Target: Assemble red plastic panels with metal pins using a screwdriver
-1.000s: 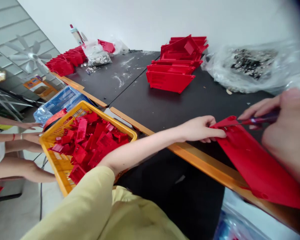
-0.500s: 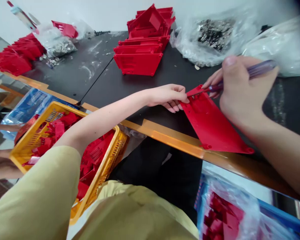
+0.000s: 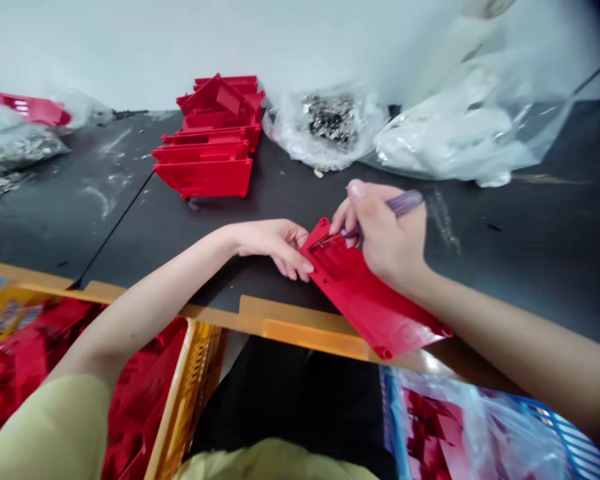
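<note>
- Left hand (image 3: 275,247): narrow, fingers curled against the left edge of the red panel (image 3: 375,300), apparently to steady it; the thumb is hidden, so I cannot tell whether it grips or only braces.
- Right hand (image 3: 380,230): closed in a pen grip on one purple tool (image 3: 405,203), its thin tip on the panel's far end, where the fingers can guide it closely.
- The one panel lies tilted across the near table edge, its far end on the black table (image 3: 480,280) and its near corner jutting past the orange strip (image 3: 300,327), perhaps to keep it within easy reach.
- Far middle: about five red trays (image 3: 205,177) stand in a tidy nested row.
- Near left: one yellow crate (image 3: 190,373) is heaped with red parts (image 3: 140,313), too many to count.
- Far: three bags, one of dark metal bits (image 3: 330,120), one of grey bits (image 3: 15,150), one of white stuff (image 3: 455,133).
- Near right: one clear bag (image 3: 430,413) holds red pieces.
</note>
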The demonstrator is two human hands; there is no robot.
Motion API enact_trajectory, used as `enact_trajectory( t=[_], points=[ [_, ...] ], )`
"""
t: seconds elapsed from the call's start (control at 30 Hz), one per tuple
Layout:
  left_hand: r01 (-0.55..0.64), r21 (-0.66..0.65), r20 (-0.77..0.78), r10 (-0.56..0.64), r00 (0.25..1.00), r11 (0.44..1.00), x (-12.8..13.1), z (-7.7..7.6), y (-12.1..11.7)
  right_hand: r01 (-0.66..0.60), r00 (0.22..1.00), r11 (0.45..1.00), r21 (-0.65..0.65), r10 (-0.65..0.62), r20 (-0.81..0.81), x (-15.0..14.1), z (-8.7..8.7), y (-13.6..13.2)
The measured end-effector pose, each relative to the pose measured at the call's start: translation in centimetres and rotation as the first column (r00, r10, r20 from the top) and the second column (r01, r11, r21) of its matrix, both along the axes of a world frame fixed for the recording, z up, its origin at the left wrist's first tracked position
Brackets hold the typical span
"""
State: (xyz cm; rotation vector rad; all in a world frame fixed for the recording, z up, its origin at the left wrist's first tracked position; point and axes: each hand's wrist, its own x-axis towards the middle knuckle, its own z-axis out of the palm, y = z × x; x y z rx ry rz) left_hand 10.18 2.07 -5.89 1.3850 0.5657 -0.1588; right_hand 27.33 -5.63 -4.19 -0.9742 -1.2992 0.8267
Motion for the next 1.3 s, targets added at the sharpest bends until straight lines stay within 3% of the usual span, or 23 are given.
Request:
enact_trajectory(
  t=[0.4,0.6,0.7,0.97,1.3],
  points=[
    [0.016,-0.08,0.077,-0.01,0.997,0.997,-0.2,-0.1,-0.9,-0.047,0.995,0.996,-0.073,0.053,0.081,0.4,-0.2,-0.3],
    [0.028,-0.074,0.092,-0.021,0.996,0.997,-0.1,-0.4,-0.9,-0.043,0.964,0.995,0.093,0.017,0.264,0.3,0.7,-0.7],
    [0.031,-0.078,0.096,-0.024,0.995,0.996,-0.2,-0.5,-0.9,-0.038,0.953,0.993,0.113,0.002,0.304,0.0,1.0,-0.9],
    [0.02,-0.034,0.062,-0.018,0.998,0.999,-0.3,-0.4,-1.0,-0.025,0.992,0.999,0.02,0.022,0.128,-0.3,-0.2,-0.7],
    [0.011,-0.01,0.053,-0.011,0.999,1.0,-0.2,-0.2,-1.1,-0.035,0.985,0.999,0.035,0.028,0.173,-0.7,0.2,-0.4]
  ],
)
